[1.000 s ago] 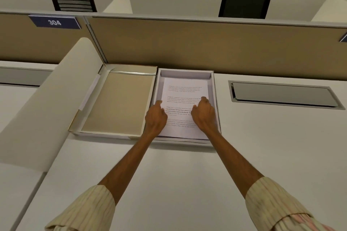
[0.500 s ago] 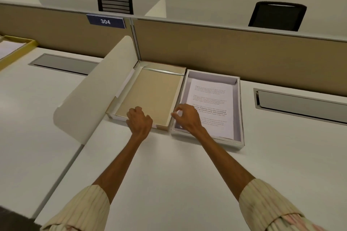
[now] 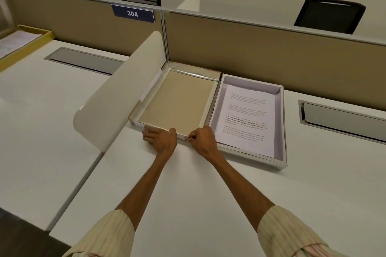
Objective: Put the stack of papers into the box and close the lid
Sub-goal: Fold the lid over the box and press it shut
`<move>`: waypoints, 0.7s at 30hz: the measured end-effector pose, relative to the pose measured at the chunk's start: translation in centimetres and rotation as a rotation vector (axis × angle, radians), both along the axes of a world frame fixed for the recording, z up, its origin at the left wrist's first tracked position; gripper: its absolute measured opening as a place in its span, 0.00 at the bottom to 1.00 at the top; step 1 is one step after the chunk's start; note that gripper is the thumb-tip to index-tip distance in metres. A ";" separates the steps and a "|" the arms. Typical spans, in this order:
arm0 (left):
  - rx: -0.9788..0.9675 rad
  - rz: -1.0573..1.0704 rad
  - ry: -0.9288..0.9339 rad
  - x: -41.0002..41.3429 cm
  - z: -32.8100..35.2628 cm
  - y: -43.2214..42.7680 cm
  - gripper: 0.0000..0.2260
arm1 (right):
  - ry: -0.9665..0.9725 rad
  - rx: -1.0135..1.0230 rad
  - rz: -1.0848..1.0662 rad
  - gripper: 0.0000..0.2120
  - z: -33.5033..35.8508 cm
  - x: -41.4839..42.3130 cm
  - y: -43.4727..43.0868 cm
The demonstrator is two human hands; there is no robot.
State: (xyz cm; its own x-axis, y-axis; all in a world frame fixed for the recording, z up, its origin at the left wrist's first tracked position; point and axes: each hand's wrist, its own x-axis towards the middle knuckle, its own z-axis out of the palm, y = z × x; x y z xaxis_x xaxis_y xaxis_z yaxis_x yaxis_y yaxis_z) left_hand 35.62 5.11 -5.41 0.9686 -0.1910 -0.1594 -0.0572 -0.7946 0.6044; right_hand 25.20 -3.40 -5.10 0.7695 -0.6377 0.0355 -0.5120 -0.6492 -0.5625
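Head view looks down on a white desk [image 3: 188, 204] where the stack of papers [image 3: 248, 120] already lies flat inside the box [image 3: 281, 127], which sits against the tan partition [image 3: 261, 48]. Just to its left, touching it, the lid [image 3: 177, 100] lies upturned, its tan inside facing up. Both hands are on the lid's near edge: the left hand [image 3: 161, 139] curls over the rim with fingers wrapped under it, the right hand [image 3: 203, 139] pinches the near right corner between thumb and fingertips. I'd judge the lid to be light, stiff cardboard, broad enough to flex or swing if lifted from one edge alone, so a grip on two opposite sides would carry it more steadily as it turns over onto the box. The paper looks loose and could shift if the lid's wall catches it. The fingertips under the rim are hidden, so how firm the hold is cannot be told. The far left side of the lid is partly masked by a curved white divider [image 3: 117, 102], and the printed text is too small to read.
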 end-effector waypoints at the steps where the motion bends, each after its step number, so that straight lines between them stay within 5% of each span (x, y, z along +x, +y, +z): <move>1: 0.011 0.026 0.063 0.2 0.0 -0.1 0.33 | -0.009 0.012 0.003 0.10 -0.1 0.0 0.0; 4: -0.042 0.076 0.196 0.9 0.1 -0.4 0.29 | -0.021 0.045 0.020 0.11 -0.3 0.0 -0.1; 11: -0.625 0.122 0.276 0.2 0.6 -0.8 0.18 | -0.016 0.141 0.007 0.13 -0.1 -0.4 -0.4; 17: -0.856 0.072 0.256 -0.7 1.8 0.0 0.40 | -0.028 0.296 0.070 0.16 2.2 -1.4 -1.3; 21: -0.816 -0.087 0.184 -1.1 3.3 -0.1 0.45 | -0.185 0.422 -0.029 0.15 4.4 -0.9 -1.6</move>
State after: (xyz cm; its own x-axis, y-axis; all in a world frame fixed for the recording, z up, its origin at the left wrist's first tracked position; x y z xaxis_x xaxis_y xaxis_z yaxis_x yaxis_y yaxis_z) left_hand 34.55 4.98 -2.09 0.9170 -0.3879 -0.0926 0.0573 -0.1015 0.9932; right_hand 24.30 -4.98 -0.73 0.7564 -0.6470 -0.0967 -0.3928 -0.3309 -0.8580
